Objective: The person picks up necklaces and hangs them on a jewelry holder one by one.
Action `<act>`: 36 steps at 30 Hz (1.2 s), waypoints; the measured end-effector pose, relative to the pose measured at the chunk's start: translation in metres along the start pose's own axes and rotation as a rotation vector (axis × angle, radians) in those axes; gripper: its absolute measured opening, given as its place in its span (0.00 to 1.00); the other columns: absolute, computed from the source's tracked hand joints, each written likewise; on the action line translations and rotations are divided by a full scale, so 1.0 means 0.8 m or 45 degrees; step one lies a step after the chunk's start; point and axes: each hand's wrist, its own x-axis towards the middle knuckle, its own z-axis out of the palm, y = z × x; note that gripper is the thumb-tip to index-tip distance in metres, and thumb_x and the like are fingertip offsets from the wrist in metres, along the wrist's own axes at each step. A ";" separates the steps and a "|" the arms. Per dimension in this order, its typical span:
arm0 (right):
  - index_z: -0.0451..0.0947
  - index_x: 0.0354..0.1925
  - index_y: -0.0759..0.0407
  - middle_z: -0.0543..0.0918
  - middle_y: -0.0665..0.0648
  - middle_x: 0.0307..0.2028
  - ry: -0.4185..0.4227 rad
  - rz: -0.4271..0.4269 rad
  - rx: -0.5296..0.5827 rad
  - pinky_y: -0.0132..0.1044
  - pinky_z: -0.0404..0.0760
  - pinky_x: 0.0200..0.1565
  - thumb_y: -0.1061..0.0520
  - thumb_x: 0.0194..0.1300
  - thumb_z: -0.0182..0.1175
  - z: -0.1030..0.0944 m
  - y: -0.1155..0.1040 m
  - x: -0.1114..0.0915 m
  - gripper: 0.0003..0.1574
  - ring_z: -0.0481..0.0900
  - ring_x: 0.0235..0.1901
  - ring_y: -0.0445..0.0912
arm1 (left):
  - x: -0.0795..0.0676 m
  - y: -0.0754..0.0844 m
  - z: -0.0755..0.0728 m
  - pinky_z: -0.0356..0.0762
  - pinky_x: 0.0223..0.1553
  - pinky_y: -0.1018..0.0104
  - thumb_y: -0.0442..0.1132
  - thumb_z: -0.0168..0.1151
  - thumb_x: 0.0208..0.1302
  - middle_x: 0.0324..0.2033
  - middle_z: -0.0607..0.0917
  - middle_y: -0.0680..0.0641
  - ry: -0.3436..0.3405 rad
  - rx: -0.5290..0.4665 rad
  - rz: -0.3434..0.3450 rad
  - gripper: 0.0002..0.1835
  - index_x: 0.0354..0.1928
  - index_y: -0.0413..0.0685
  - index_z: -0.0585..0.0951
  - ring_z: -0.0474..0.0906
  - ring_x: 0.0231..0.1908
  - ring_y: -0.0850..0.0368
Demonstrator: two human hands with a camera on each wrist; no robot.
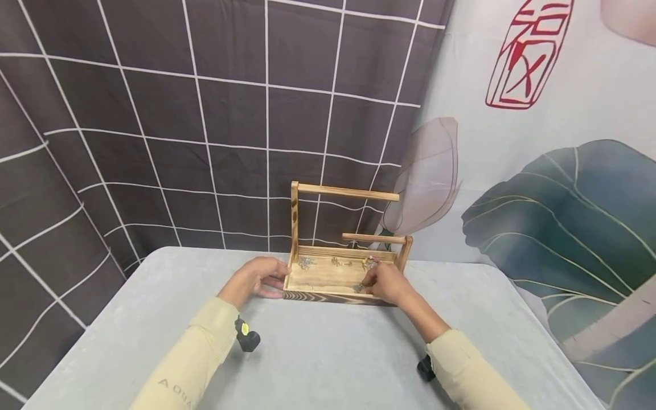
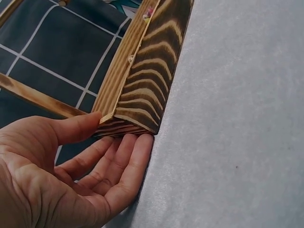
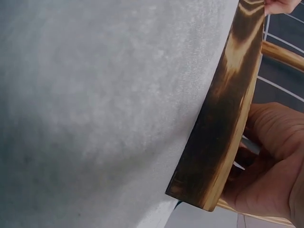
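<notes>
A wooden tray (image 1: 318, 279) with dark zebra-like grain and tall wooden handle bars stands on the cloth-covered table. My left hand (image 1: 263, 273) holds its left end, the thumb at the top rim and the other fingertips against the outer end wall (image 2: 126, 127). Inside the right part of the tray, my right hand (image 1: 388, 282) reaches over the front wall and pinches a small silvery trinket (image 1: 358, 288) near the floor. Farther back in the tray lie a silvery cluster (image 1: 306, 262), small golden pieces (image 1: 340, 261) and a colourful cluster (image 1: 369, 262), partly behind the right hand.
The upper handle bar (image 1: 348, 192) rises from the left post, and a lower bar (image 1: 374, 238) juts in from the right post. A dark gridded curtain (image 1: 230, 114) and a printed white cloth (image 1: 461, 68) hang behind the pale table (image 1: 318, 353).
</notes>
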 end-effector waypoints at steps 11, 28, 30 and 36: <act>0.90 0.30 0.56 0.91 0.51 0.30 -0.050 -0.014 0.049 0.32 0.81 0.31 0.67 0.65 0.78 0.009 -0.009 0.005 0.09 0.81 0.31 0.42 | -0.006 -0.008 -0.009 0.98 0.55 0.47 0.33 0.61 0.80 0.39 0.91 0.46 -0.017 0.008 -0.012 0.12 0.60 0.38 0.82 0.89 0.40 0.52; 0.91 0.44 0.68 0.91 0.64 0.38 -0.103 0.119 0.543 0.33 0.88 0.34 0.57 0.79 0.55 -0.003 0.008 0.008 0.20 0.85 0.33 0.45 | -0.004 -0.006 -0.011 0.99 0.53 0.49 0.34 0.61 0.82 0.43 0.90 0.44 -0.040 0.048 0.002 0.11 0.59 0.38 0.82 0.89 0.41 0.51; 0.89 0.50 0.72 0.90 0.70 0.52 -0.114 0.163 0.645 0.39 0.95 0.42 0.57 0.82 0.53 -0.008 0.010 0.005 0.23 0.89 0.41 0.48 | -0.004 -0.002 -0.008 0.98 0.56 0.48 0.35 0.60 0.83 0.45 0.89 0.43 -0.064 0.062 0.004 0.14 0.62 0.36 0.81 0.89 0.43 0.51; 0.82 0.55 0.76 0.84 0.71 0.57 -0.145 0.259 0.832 0.43 0.98 0.53 0.55 0.85 0.50 -0.017 0.011 0.003 0.24 0.89 0.44 0.49 | 0.001 0.006 -0.002 0.97 0.60 0.46 0.35 0.60 0.84 0.50 0.87 0.41 -0.070 0.074 -0.002 0.14 0.64 0.36 0.80 0.89 0.45 0.50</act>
